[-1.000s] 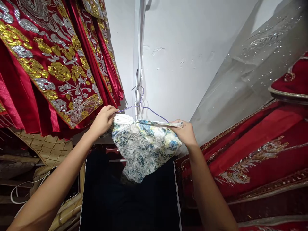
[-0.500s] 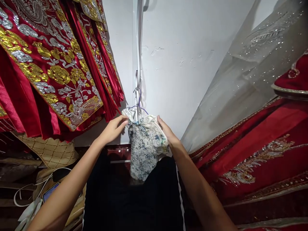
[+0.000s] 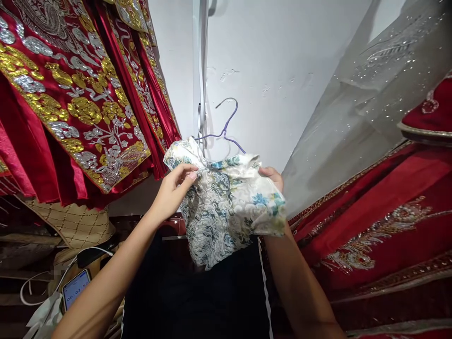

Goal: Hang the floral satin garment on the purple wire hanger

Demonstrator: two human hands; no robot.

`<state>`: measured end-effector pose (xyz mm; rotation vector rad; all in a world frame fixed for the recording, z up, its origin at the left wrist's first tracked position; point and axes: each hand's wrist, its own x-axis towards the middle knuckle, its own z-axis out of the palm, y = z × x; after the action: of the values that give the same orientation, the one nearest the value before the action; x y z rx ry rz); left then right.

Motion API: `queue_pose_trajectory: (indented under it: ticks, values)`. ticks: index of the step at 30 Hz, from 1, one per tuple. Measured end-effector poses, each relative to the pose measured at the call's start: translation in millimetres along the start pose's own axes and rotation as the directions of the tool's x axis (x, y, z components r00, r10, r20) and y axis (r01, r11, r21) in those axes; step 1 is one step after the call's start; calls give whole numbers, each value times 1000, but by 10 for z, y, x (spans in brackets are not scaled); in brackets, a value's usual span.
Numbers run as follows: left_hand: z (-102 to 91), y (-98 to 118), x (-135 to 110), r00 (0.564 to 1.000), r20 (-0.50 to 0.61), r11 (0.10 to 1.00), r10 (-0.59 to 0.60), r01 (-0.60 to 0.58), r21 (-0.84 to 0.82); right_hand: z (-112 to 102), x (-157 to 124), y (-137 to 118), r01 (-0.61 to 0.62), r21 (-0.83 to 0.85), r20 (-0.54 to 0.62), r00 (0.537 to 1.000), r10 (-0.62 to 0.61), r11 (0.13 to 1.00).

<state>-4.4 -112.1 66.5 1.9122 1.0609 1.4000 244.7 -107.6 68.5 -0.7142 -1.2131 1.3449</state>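
A white short-sleeved top (image 3: 219,202) with a grey-blue floral pattern hangs in front of me on a purple wire hanger (image 3: 226,132). The hanger's hook stands free of the white cord and rail beside it. My left hand (image 3: 174,188) pinches the fabric near the collar, thumb and fingers closed on it. At the right shoulder my right hand (image 3: 271,176) grips the top; its fingertips show at the edge, while the sleeve hides the rest of the hand and the wrist.
Red garments with gold and silver embroidery (image 3: 84,110) hang at left. A sheer sparkling white fabric (image 3: 328,127) and red beaded garments (image 3: 381,226) are at right. A phone (image 3: 76,287) showing a timer and a white cable (image 3: 26,282) lie at lower left. A white wall (image 3: 257,61) is ahead.
The top has come nearer and spread wider, its right sleeve now unfolded. The hanger's hook has moved right, away from the cord. My right hand has shifted right and up.
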Motion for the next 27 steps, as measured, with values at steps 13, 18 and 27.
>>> queue_pose_trajectory:
  ticks: [13,18,27]
  values:
    - [-430,468,-790,924,361,972,-130,48,228,200,-173,477,444,-643,212,886,-412,624]
    - [-1024,331,-538,924,351,902,-149,-18,432,-236,10,528,244,-581,132,970,-205,777]
    - [-639,-282,-118,896,-291,800,334,-107,590,-225,652,440,308,-157,-411,844,-345,939]
